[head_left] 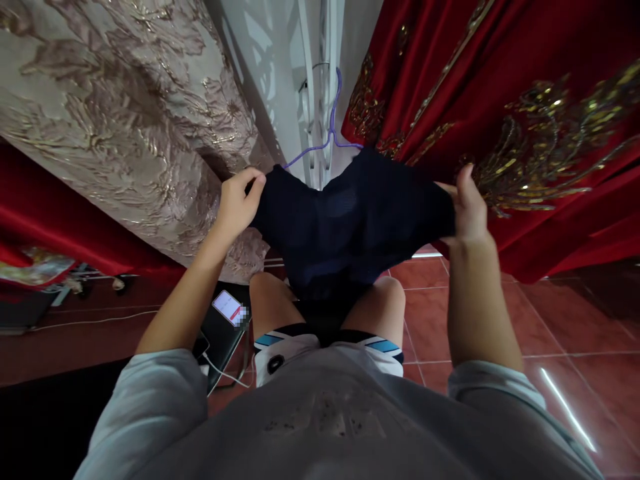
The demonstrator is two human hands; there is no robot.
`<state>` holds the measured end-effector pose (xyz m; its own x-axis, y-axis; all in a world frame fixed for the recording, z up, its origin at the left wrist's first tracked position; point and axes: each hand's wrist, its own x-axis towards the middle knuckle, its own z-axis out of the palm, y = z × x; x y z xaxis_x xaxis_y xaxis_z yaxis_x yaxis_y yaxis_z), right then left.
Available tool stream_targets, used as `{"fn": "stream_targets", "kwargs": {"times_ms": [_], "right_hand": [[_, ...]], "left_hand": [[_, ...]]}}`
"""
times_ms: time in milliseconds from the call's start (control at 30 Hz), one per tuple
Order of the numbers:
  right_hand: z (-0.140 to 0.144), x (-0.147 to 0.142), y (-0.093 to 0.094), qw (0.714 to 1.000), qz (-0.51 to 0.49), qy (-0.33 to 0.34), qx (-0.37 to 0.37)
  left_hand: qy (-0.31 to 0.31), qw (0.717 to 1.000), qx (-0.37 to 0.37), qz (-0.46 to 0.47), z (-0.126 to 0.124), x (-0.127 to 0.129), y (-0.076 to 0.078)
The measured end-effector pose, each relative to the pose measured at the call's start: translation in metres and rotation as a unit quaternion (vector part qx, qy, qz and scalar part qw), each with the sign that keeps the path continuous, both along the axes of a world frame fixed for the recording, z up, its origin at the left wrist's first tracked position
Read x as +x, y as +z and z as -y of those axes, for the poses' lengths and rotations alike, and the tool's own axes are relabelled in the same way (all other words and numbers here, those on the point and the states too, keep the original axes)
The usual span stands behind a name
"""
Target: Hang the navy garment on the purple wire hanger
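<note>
A dark navy top [340, 220] hangs on a purple hanger [333, 130] in front of me, its lower part falling between my knees. At its left end, my left hand [240, 203] pinches the cloth near the shoulder between thumb and fingers. My right hand [471, 210] is at the opposite end, pulling the sleeve out sideways. Its thumb points up, and its fingers are partly hidden in or behind the dark cloth. Between the two hands the top is spread wide, with its neckline dipping below the hanger.
Pale pink textured fabric [125, 120] hangs at left, red cloth with gold sequins [550, 133] at right. White metal bars [313, 87] stand behind the hanger. A lit phone [230, 308] lies on a black stool [220, 357] with a white cable [227, 375]. Red tiles [545, 320] cover the floor.
</note>
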<state>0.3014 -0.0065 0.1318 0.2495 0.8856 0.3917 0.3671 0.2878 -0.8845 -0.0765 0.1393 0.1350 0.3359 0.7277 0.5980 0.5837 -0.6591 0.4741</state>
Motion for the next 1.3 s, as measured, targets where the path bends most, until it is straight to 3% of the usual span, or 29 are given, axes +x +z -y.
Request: {"fn": "stream_targets", "kwargs": {"times_ms": [100, 233, 300, 367, 433, 467, 533, 567, 633, 700, 767, 833, 900, 967, 1033, 1100, 1167, 1233, 1300], "right_hand": [[0.012, -0.007, 0.012, 0.990, -0.102, 0.082, -0.046], [0.023, -0.026, 0.019, 0.986, -0.159, 0.005, 0.049], [0.032, -0.036, 0.016, 0.980, -0.168, -0.030, 0.098], [0.043, -0.047, 0.011, 0.984, -0.127, -0.013, 0.121], [0.053, -0.060, 0.006, 0.989, -0.019, 0.111, 0.092], [0.055, -0.066, 0.004, 0.976, 0.045, 0.205, 0.061], [0.052, -0.077, 0.001, 0.919, 0.144, 0.367, -0.003], [0.048, -0.080, -0.001, 0.902, 0.172, 0.396, -0.017], [0.034, -0.080, -0.005, 0.916, 0.203, 0.345, -0.005], [0.018, -0.073, -0.012, 0.948, 0.219, 0.229, 0.028], [0.005, -0.063, -0.022, 0.960, 0.212, 0.180, 0.028], [-0.004, -0.053, -0.031, 0.959, 0.176, 0.221, -0.021], [-0.012, -0.045, -0.038, 0.950, 0.126, 0.274, -0.083], [-0.022, -0.037, -0.037, 0.952, 0.080, 0.273, -0.113], [-0.038, -0.030, -0.029, 0.972, 0.025, 0.215, -0.093], [-0.058, -0.024, -0.014, 0.990, -0.051, 0.128, -0.037], [-0.077, -0.018, 0.000, 0.991, -0.126, 0.047, 0.023], [-0.085, -0.011, 0.008, 0.985, -0.159, -0.003, 0.063], [-0.080, -0.005, 0.006, 0.984, -0.152, -0.032, 0.086]], "left_hand": [[-0.035, 0.999, 0.022, -0.002, 0.013, 0.017, 0.012], [-0.121, 0.992, 0.030, -0.024, 0.047, 0.049, 0.034], [-0.144, 0.990, -0.001, -0.003, 0.064, 0.058, 0.040], [-0.176, 0.981, -0.059, 0.054, 0.077, 0.061, 0.043], [-0.207, 0.963, -0.126, 0.113, 0.087, 0.057, 0.047], [-0.215, 0.953, -0.167, 0.130, 0.092, 0.054, 0.049], [-0.221, 0.928, -0.267, 0.134, 0.104, 0.046, 0.054], [-0.230, 0.910, -0.323, 0.117, 0.111, 0.041, 0.056], [-0.271, 0.861, -0.429, 0.041, 0.126, 0.032, 0.056], [-0.305, 0.823, -0.473, -0.080, 0.138, 0.023, 0.055], [-0.301, 0.831, -0.434, -0.175, 0.140, 0.014, 0.055], [-0.264, 0.882, -0.343, -0.186, 0.128, 0.004, 0.055], [-0.204, 0.935, -0.255, -0.138, 0.102, -0.003, 0.056], [-0.132, 0.972, -0.184, -0.059, 0.066, -0.006, 0.056], [-0.063, 0.992, -0.102, 0.031, 0.032, -0.003, 0.058], [-0.026, 0.994, -0.008, 0.107, 0.012, 0.006, 0.061], [-0.012, 0.984, 0.082, 0.156, 0.015, 0.018, 0.062], [-0.007, 0.975, 0.149, 0.165, 0.037, 0.027, 0.056], [-0.029, 0.981, 0.163, 0.096, 0.065, 0.032, 0.038]]}}
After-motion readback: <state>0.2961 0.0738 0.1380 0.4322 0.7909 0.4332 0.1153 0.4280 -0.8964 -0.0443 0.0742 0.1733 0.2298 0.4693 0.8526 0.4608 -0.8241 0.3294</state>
